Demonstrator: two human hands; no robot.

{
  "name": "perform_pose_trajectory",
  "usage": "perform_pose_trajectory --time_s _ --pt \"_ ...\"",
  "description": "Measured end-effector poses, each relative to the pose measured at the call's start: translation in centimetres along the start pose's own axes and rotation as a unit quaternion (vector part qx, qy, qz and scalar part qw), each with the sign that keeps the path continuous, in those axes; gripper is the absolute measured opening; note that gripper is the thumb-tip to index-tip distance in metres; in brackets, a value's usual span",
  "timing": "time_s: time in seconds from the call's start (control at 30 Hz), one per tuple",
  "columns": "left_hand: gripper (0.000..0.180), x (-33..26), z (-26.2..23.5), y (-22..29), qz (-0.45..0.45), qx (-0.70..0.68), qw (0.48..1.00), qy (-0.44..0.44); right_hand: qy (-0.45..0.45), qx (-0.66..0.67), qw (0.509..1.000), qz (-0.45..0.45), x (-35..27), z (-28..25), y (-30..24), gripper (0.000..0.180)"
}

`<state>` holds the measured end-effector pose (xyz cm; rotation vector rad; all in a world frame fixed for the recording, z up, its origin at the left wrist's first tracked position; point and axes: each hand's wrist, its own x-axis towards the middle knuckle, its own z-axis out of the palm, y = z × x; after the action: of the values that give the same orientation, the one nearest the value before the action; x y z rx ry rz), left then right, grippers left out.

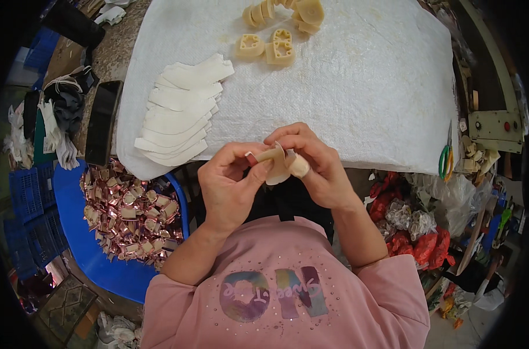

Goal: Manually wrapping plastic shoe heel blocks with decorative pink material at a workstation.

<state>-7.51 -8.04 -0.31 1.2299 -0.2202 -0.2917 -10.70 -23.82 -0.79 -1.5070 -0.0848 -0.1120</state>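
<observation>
My left hand [232,180] and my right hand [316,160] meet just off the near edge of the white-covered table. Between them they pinch a small, bent, cream-coloured piece [274,166] with thin raised edges. A bit of pink shows beside my left fingers; I cannot make out what it belongs to. Around my right thumb is a beige wrap [299,166]. To the left of my hands, a fanned stack of white curved cut pieces [183,107] lies on the table. Farther off stand several beige moulded blocks [280,52], shaped like shoe heels, some with hollows.
A blue basin [72,232] at my left holds many shiny pink and beige pieces [133,212]. A black phone [104,122] lies by the table's left side. Scissors with green and orange handles [446,161] hang at the right edge, above plastic bags and red bundles [433,247].
</observation>
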Motion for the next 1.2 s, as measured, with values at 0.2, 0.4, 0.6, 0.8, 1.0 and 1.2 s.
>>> perform_pose_trajectory --time_s 0.2,0.4,0.6,0.8,1.0,1.2 --pt "0.012 -0.3 0.3 -0.5 0.009 0.019 1.0 0.004 0.066 -0.271 0.949 -0.146 0.5 1.4 -0.5 0.018" --pt "0.012 -0.1 0.1 -0.1 0.022 0.087 0.996 -0.018 0.013 -0.183 0.977 -0.111 0.7 0.6 -0.3 0.016" --pt "0.015 0.1 -0.1 0.0 0.145 0.228 0.962 -0.046 0.028 -0.258 0.951 -0.166 0.0 0.3 -0.5 0.015" --pt "0.01 1.1 -1.0 0.4 0.306 0.338 0.887 -0.077 -0.039 0.02 0.997 0.069 0.6 -1.7 -1.1 0.039" --pt "0.019 0.1 -0.5 -0.3 0.289 0.275 0.914 -0.08 -0.05 0.01 0.994 0.092 0.7 -2.1 -2.5 0.048" --pt "0.059 0.3 -1.3 -0.3 -0.069 -0.002 0.982 -0.173 -0.011 -0.142 0.976 -0.166 0.6 -1.3 -1.3 0.055"
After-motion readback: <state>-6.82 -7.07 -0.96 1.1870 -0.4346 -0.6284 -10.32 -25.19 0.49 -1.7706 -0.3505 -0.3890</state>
